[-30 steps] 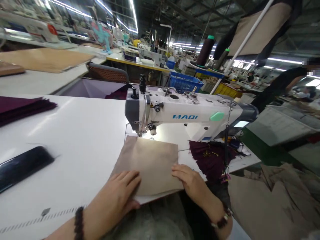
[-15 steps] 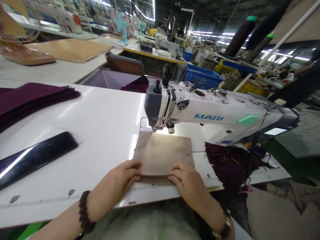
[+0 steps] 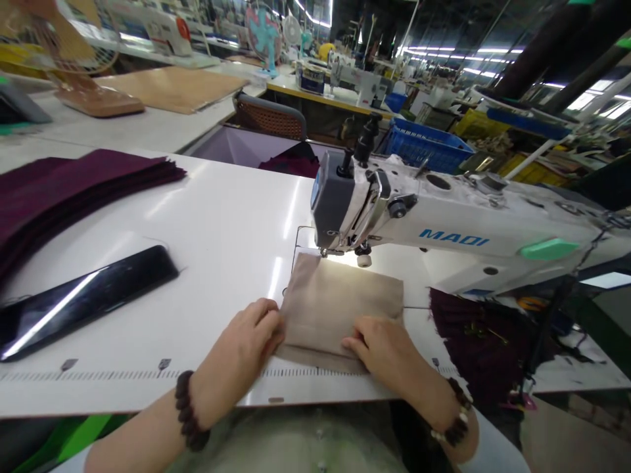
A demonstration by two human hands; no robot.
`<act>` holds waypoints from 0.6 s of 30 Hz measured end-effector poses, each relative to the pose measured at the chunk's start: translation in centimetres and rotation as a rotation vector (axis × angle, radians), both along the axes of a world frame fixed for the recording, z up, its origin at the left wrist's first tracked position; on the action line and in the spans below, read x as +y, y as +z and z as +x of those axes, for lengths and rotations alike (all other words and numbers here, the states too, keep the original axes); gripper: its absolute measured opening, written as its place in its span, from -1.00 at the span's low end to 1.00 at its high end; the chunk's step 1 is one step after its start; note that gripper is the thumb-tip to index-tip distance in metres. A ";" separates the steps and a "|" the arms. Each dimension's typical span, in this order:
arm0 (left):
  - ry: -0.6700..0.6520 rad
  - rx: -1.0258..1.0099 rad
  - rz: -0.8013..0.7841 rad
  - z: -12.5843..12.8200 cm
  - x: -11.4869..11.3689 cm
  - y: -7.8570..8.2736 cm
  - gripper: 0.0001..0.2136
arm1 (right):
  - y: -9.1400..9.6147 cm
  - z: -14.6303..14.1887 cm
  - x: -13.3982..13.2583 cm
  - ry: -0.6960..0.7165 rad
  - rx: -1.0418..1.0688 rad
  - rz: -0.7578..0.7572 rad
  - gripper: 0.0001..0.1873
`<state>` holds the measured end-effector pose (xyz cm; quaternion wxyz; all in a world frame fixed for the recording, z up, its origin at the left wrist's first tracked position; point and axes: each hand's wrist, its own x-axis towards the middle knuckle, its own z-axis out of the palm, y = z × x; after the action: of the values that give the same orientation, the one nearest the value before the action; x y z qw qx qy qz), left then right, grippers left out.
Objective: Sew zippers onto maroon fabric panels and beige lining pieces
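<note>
A folded beige fabric piece [image 3: 340, 295] lies flat on the white sewing table, its far left corner under the needle area of the sewing machine [image 3: 444, 230]. With fingers and thumb closed, my left hand [image 3: 251, 341] grips the left edge of the fabric near its front corner. My right hand [image 3: 387, 348] rests on the front right part of the fabric, fingers curled and thumb pressed against it. Below the front edge, a lower layer of the cloth shows. Whether the needle is in the cloth is too small to tell.
A black phone [image 3: 89, 295] lies on the table at left, in front of a stack of maroon fabric [image 3: 83, 190]. Maroon scraps [image 3: 473, 335] with small scissors-like brass snips lie at right. Behind are a blue crate [image 3: 428, 144] and a brown fan [image 3: 93, 98].
My right hand has moved from the fabric's front edge up onto its top, and a lower layer shows more at the front. My left hand has shifted up the left edge. The view has turned left.
</note>
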<state>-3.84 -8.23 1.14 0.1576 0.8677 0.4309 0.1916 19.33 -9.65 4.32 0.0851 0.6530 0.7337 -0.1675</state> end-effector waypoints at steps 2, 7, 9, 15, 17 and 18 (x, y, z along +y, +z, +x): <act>-0.107 0.094 0.176 -0.1 0.3 -0.2 -0.82 | 0.0 -0.3 -0.3 0.008 -0.023 -0.033 -0.84; -0.285 0.342 0.340 0.9 4.2 0.2 -0.67 | -0.2 -0.4 -0.2 0.360 -0.011 0.209 -0.48; -0.322 0.371 0.364 2.1 6.4 0.5 -0.69 | -0.2 -0.3 0.5 0.495 0.034 0.312 -0.50; -0.383 0.362 0.346 4.5 9.0 0.1 -0.80 | -1.1 0.1 2.2 0.491 0.086 0.200 -0.45; -0.394 0.314 0.307 4.5 8.6 -0.1 -0.80 | -1.5 0.2 2.1 0.464 0.109 0.196 -0.45; -0.385 0.287 0.290 4.4 8.3 -0.2 -0.81 | -1.6 0.2 2.0 0.454 0.119 0.197 -0.45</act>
<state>0.60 0.05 0.94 0.0025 0.9654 0.2439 0.0927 19.52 -7.62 2.69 0.0131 0.4656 0.8780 -0.1101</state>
